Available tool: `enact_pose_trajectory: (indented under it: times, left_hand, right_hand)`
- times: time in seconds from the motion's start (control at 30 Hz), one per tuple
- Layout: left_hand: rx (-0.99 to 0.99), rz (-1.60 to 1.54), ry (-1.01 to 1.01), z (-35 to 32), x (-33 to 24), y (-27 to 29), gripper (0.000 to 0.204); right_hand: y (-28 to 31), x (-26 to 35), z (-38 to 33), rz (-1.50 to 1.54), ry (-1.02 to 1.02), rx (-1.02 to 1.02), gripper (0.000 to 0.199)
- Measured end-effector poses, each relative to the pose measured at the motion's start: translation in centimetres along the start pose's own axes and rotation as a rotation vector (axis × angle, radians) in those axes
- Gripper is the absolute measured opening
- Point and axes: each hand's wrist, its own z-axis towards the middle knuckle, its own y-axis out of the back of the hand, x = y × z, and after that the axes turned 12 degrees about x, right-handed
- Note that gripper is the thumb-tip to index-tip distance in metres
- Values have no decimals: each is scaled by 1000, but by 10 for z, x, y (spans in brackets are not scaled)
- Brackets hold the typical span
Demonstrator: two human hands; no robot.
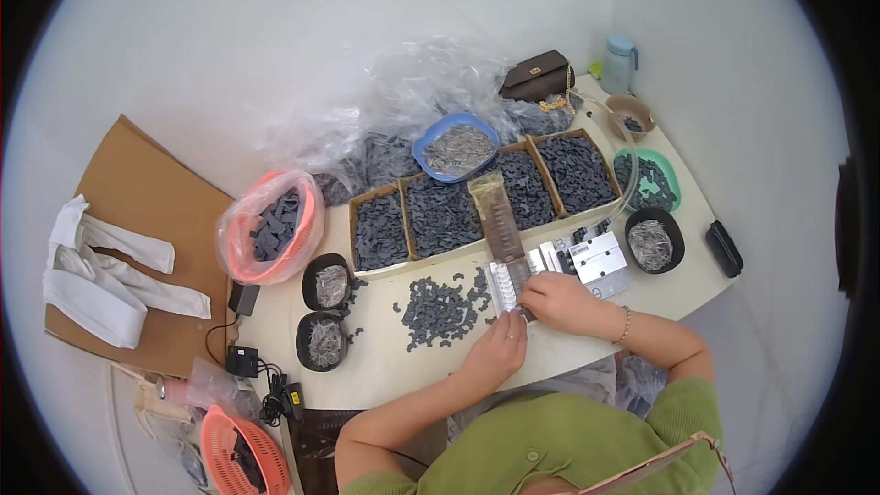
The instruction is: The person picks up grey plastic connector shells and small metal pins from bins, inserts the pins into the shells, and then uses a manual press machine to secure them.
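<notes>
A metal jig with a white slotted row (503,288) lies near the table's front edge, and a brownish see-through chute (498,215) slopes down to it. At the jig's near end is my left hand (498,348), its fingertips drawn together; whatever they pinch is too small to make out. My right hand (566,301) rests over the jig's right side with bent fingers, close to the left fingertips; its grip is hidden. A silver machine block (598,259) adjoins the jig. Small dark grey plastic pieces (440,312) are piled left of my hands.
Behind the jig stands a divided cardboard tray (385,268) of grey pieces, with a blue bowl (419,148) of metal pins on it. Black bowls (305,286) of pins flank the work area. A green tray (676,185), a clear hose (632,165) and a coral basket (234,261) are around.
</notes>
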Motion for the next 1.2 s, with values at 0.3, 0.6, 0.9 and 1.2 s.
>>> enact_pose_trajectory:
  times: [0.3,0.6,0.9,1.2]
  left_hand:
    - [-142,-302,328,11,124,13,19]
    - [89,-219,319,54,190,-4,7]
    - [-186,-364,460,52,189,-11,5]
    - [-137,-354,531,53,187,-16,12]
  right_hand:
    - [-7,30,-6,-432,158,-37,20]
    - [-4,5,1,-143,-7,166,18]
    - [28,-95,69,-507,-268,-35,7]
    - [37,-94,64,-342,-274,-84,7]
